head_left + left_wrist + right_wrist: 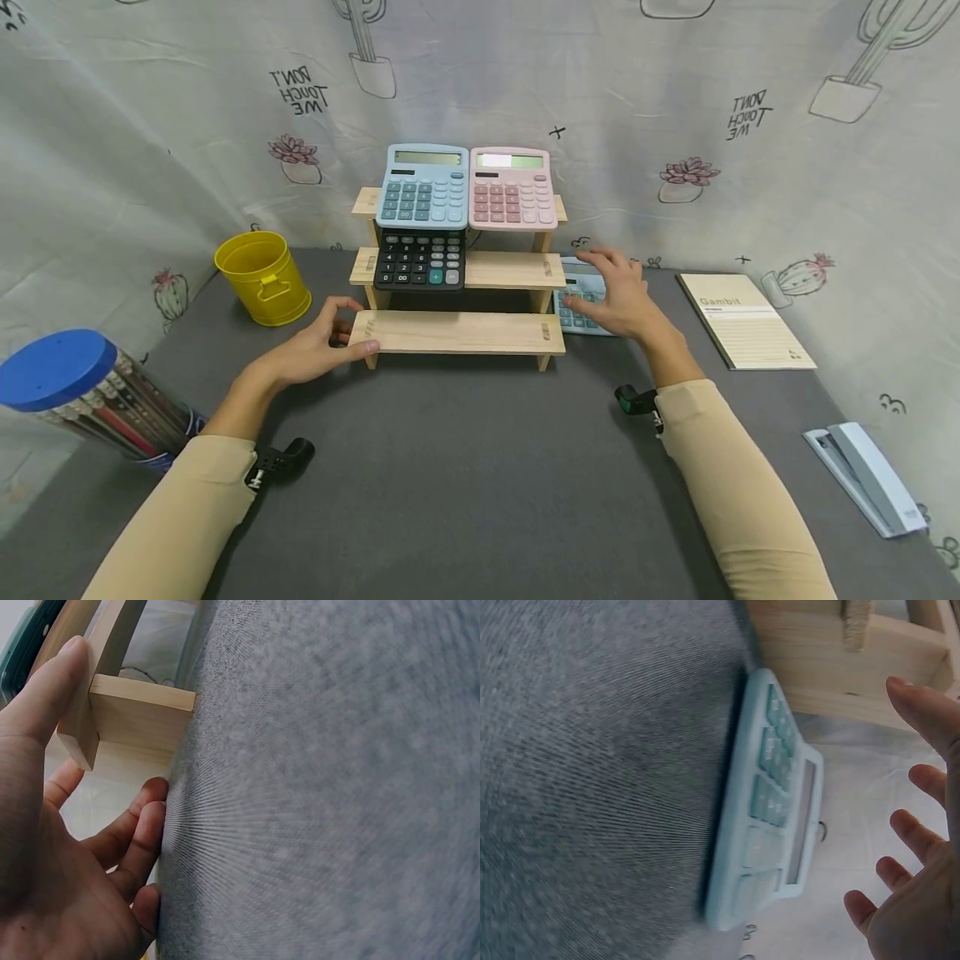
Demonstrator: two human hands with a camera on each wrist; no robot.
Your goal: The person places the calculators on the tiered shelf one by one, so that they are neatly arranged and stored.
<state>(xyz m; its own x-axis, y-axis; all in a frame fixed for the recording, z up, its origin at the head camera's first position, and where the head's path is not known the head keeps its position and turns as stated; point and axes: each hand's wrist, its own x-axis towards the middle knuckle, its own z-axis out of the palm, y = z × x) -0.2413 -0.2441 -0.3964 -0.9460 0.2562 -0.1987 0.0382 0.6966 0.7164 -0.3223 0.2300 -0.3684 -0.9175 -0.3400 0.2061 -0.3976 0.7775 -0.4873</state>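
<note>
A three-tier wooden stand (pixel 465 333) stands on the grey table. My left hand (pixel 311 346) grips the left end of its lowest tier, the thumb on the plank's front and the index finger behind. On the top tier a blue calculator (pixel 423 187) and a pink calculator (pixel 513 187) lean side by side; a black calculator (pixel 420 262) is on the left of the middle tier, partly hidden behind the blue one. Another light blue calculator (pixel 761 810) lies flat on the table, right of the stand. Over it hovers my right hand (pixel 618 296), fingers spread and holding nothing.
Left of the stand is a yellow bucket (pixel 262 279); nearer is a blue-lidded clear tub of pencils (pixel 127 404). A Gambit notepad (pixel 746 321) and a light blue stapler (pixel 866 479) lie on the right. A patterned curtain (pixel 480 83) hangs behind the table.
</note>
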